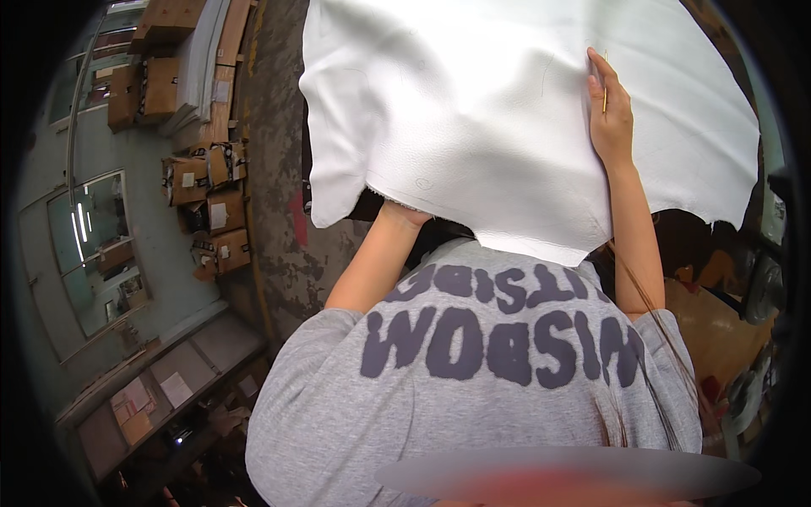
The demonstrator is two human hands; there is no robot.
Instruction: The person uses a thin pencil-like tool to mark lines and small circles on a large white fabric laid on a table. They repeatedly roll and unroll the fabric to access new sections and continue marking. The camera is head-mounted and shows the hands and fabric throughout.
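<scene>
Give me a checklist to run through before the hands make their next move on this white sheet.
1. Right hand on top of the white sheet, toward its right side: ok.
2. Thin gold-coloured stick kept in the right hand: ok, it lies along the fingers.
3. Left hand at the sheet's near edge: ok, partly tucked under it.
4. Left hand's grip: cannot tell, the sheet hides its fingers.
5. Sheet smooth throughout: not ok, ripples show.
6. Small oval mark left uncovered by the hands: ok.
</scene>
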